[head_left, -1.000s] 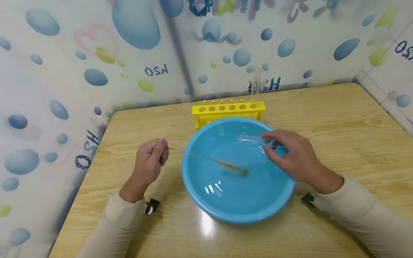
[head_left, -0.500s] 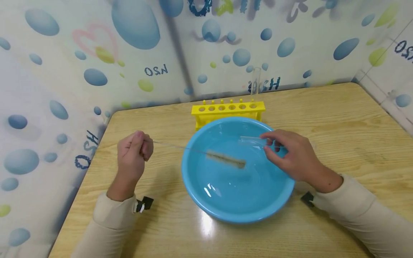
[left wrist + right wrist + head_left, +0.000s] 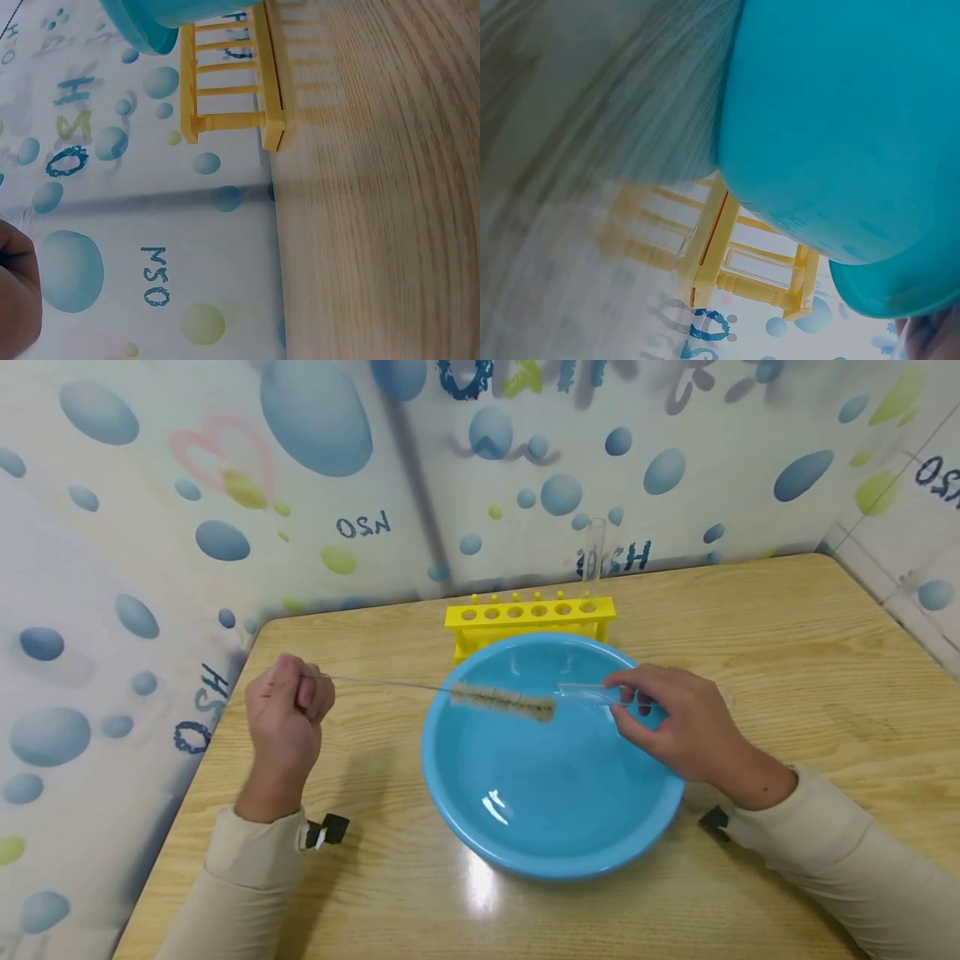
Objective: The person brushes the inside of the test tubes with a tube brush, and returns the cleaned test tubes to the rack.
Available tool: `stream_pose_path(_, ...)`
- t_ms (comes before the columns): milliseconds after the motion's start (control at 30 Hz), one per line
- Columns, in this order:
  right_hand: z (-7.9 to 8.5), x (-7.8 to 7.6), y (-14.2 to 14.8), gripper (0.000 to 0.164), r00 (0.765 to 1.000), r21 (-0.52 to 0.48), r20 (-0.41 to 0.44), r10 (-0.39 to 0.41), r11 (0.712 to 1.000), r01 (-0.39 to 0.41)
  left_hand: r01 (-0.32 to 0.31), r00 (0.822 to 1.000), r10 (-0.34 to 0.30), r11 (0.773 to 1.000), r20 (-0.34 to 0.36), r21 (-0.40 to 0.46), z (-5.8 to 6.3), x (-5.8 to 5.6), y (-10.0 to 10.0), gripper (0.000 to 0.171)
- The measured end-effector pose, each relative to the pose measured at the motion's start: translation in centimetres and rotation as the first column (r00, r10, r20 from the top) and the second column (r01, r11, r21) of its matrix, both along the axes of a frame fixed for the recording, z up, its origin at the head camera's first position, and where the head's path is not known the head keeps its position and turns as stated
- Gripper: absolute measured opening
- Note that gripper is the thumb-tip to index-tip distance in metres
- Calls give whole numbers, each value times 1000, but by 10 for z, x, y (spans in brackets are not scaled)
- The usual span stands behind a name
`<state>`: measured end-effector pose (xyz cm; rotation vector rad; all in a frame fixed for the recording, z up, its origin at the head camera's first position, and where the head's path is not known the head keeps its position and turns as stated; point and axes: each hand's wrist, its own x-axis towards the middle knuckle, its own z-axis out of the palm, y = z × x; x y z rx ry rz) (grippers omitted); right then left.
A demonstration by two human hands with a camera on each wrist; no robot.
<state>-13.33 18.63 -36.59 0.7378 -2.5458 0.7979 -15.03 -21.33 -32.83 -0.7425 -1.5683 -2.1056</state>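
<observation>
My left hand [image 3: 288, 718] grips the twisted wire handle of a test tube brush [image 3: 502, 702], left of the blue basin [image 3: 570, 777]. Its tan bristles hang over the basin, with the tip close to the near end of a clear test tube [image 3: 583, 695]. That tube lies nearly level over the basin's right side, pinched between the thumb and fingers of my right hand [image 3: 686, 722]. In the left wrist view, part of the hand [image 3: 19, 300] and a bit of wire [image 3: 10, 21] show. Fingers [image 3: 934, 334] barely appear in the right wrist view; the basin hides the rest.
Behind the basin stands a yellow test tube rack [image 3: 528, 620], with another clear test tube [image 3: 593, 552] upright in its right end. Everything rests on a wooden table [image 3: 787, 677] against a patterned wall [image 3: 300, 568]. Light glints inside the basin.
My left hand has moved left and up, drawing the brush up and leftward across the basin. My right hand and its test tube have barely moved.
</observation>
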Motion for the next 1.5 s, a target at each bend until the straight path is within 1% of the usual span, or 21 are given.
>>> stream_pose_path(167, 0, 0, 0, 27, 1000, -2, -1, -1, 1000, 1, -18, 1000, 18, 1000, 1, -5, 1, 0, -1, 45)
stream_pose_path(300, 1, 0, -1, 27, 1000, 4, 4, -4, 1000, 4, -22, 999, 22, 1000, 33, -6, 0, 0, 0, 45)
stream_pose_path(433, 1, 1, -1, 27, 1000, 8, 8, -4, 1000, 4, -11, 998, 11, 1000, 58, -11, -1, 0, 0, 46)
stream_pose_path(700, -1, 0, 0, 29, 1000, -4, -18, 19, 1000, -19, -6, 999, 6, 1000, 36, -9, -2, 0, 0, 44)
stream_pose_path(1100, -2, -1, 1, 29, 999, -14, -33, 32, 999, -33, 0, 998, 0, 1000, 55, -3, -2, -1, 1, 44)
stream_pose_path(1367, -2, -1, 1, 30, 999, -14, -34, 30, 999, -30, -11, 997, 13, 1000, 77, -27, -3, 0, 3, 44)
stream_pose_path(1500, -1, -1, 1, 30, 999, -17, -39, 34, 999, -35, -13, 998, 17, 999, 68, -49, -4, 0, 4, 44)
